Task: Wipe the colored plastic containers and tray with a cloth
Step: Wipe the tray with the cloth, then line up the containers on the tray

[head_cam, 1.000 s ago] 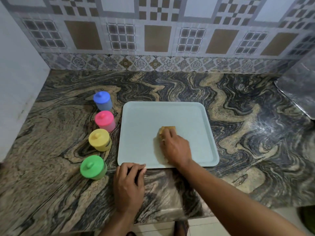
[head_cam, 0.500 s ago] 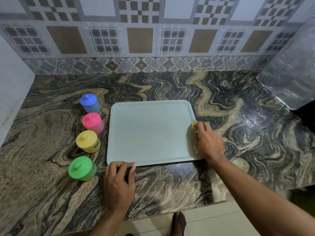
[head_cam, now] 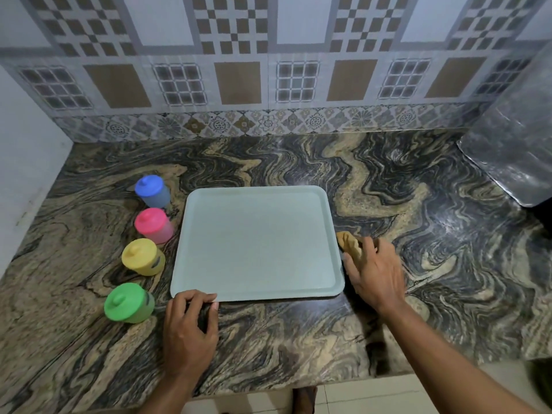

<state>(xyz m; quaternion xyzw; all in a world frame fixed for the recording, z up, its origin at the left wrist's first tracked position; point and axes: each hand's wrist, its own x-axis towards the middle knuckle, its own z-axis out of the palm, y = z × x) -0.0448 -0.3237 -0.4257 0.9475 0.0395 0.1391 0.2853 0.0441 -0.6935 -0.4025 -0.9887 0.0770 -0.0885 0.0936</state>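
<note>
Marbled surface (head_cam: pixel 268 339): left hand (head_cam: pixel 191 327) curls at the tray (head_cam: pixel 257 243) corner (light, slippery plastic), right hand (head_cam: pixel 376 273) loosely covers the soft cloth (head_cam: pixel 348 243).

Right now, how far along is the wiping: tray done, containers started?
The tray lies bare, so its wipe may be done. The right hand rests on the cloth on the counter beside the tray's right edge; the left hand touches its near edge. The blue, pink, yellow and green containers stand lidded to the left, probably unwiped.
</note>
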